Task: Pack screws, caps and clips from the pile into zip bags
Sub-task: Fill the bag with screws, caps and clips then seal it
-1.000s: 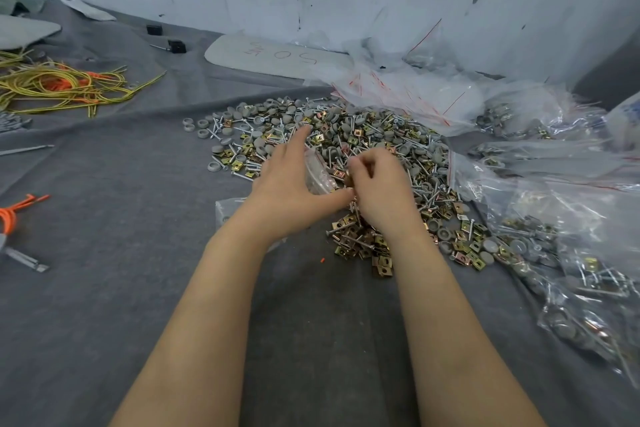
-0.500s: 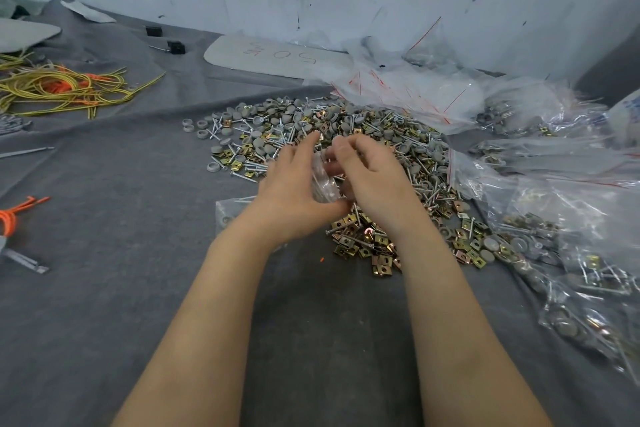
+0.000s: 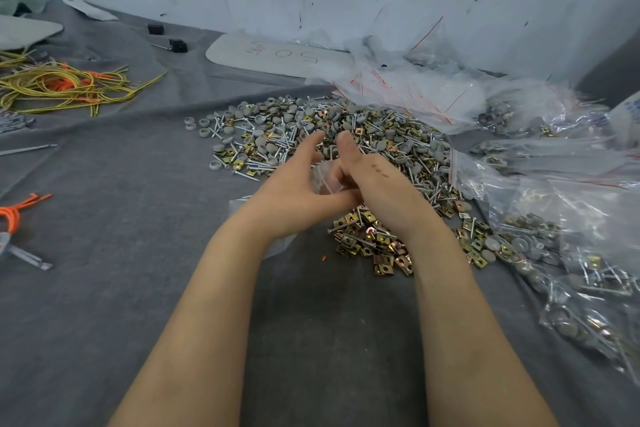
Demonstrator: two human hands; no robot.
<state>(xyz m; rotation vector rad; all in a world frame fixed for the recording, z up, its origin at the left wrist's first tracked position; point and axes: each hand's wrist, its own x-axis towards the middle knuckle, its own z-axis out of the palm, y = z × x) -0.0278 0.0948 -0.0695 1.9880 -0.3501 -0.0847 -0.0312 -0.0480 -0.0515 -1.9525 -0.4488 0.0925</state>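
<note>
Zip bag (image 3: 323, 179) over pile (image 3: 388, 139) — left hand (image 3: 294, 192) gripping, right hand (image 3: 379, 191) pinching it, forefinger now raised

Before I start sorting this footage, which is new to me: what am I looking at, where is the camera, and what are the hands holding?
There is no machine here. A person works with bare hands, and the single picture comes from a camera worn on the head, looking forward and down. That is why two forearms reach in from the bottom edge. The left hand and the right hand meet over a grey cloth and together hold a small clear zip bag. What is inside it is too blurred to tell. Just beyond them lies the pile of screws, grey caps and brassy clips. To the right lie filled bags, and at the far left, yellow and orange cords.
</note>
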